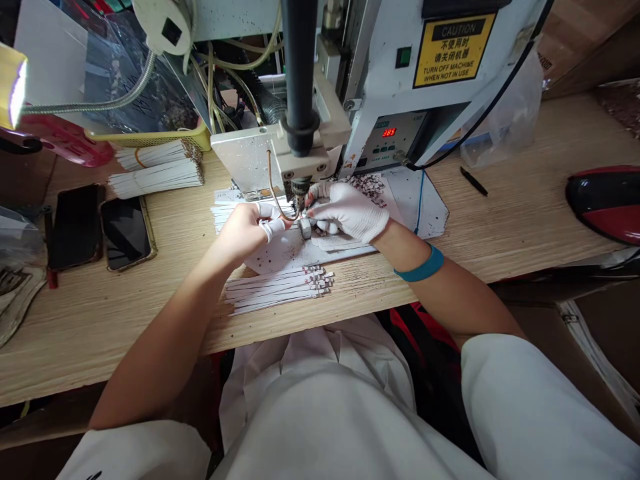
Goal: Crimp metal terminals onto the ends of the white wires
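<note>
My left hand (250,227), with white tape on two fingertips, is pinched on a thin white strip right under the machine's press head (300,189). From the other side my right hand (350,212), in a white glove, has its fingers closed on the same strip. A small metal block (305,229) sits between both hands. A fanned pile of white strips (277,288) with dark printed ends lies just below my hands. More strips (225,213) lie to the left of the press head.
The white machine (400,87) carries a yellow caution label (454,48) and a red digit display (389,132). Two phones (100,230) lie at the left, with bundled strips (157,170) behind them. A black pen (473,181) and a red-black object (605,200) are on the right.
</note>
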### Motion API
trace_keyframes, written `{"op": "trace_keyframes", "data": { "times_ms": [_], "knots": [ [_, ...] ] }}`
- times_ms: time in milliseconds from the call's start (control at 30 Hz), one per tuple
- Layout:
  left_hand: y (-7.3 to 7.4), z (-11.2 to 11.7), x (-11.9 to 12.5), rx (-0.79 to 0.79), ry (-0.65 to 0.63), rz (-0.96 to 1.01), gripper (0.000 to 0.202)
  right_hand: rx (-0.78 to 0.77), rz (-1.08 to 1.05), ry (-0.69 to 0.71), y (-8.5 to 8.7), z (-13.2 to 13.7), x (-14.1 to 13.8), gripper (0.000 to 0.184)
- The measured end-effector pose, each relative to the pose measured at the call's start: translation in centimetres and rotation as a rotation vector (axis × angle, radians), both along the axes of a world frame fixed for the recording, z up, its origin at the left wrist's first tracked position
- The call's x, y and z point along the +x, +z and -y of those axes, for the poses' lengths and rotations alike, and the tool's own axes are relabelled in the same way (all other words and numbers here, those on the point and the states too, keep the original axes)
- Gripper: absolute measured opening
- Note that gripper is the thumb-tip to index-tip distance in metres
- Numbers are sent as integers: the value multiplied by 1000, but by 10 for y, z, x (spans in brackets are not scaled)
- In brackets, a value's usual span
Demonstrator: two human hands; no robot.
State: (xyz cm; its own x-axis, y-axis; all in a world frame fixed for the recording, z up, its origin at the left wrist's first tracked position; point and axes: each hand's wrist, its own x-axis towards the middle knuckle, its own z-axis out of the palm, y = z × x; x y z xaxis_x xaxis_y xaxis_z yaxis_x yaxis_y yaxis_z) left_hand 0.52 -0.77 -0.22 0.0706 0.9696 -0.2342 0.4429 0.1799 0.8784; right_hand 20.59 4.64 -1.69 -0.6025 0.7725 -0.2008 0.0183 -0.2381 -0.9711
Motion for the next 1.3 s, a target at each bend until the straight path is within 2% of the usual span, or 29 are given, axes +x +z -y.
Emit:
{"op": "trace_keyframes", "data": {
  "times_ms": [333, 533, 633, 700, 800, 900, 967, 1033, 1200, 1300],
  "knots": [
    [5, 0, 0, -81, 17, -28, 16, -46, 14, -4, 5, 1, 0, 19],
    [0, -1, -2, -57, -1, -14, 17, -33, 34, -21, 6, 4, -2, 20],
    [2, -1, -1, -44, 5, -3, 21, -4, 42, -9, 8, 4, -1, 19],
    [8, 2, -2, -21, 3, -19, 22, 74, 70, -12, 12, 1, 5, 16],
    [19, 8, -7, 11, -40, -115, 24, 326, 213, -88, 17, -8, 20, 9],
    [24, 17, -13, -22, -234, -243, 21, 585, 436, -96, 20, -17, 36, 9],
    [24, 22, -14, -53, -416, -322, 15, 677, 564, -21, 20, -19, 40, 10],
    [21, 24, -12, -30, -479, -401, 14, 718, 630, 45, 18, -19, 40, 12],
    [4, 17, -4, 302, -221, -646, 26, 804, 622, 9, 6, -17, 25, 12],
    [-7, 12, -1, 394, -214, -750, 25, 876, 648, 48, 0, -16, 18, 13]
  ]
}}
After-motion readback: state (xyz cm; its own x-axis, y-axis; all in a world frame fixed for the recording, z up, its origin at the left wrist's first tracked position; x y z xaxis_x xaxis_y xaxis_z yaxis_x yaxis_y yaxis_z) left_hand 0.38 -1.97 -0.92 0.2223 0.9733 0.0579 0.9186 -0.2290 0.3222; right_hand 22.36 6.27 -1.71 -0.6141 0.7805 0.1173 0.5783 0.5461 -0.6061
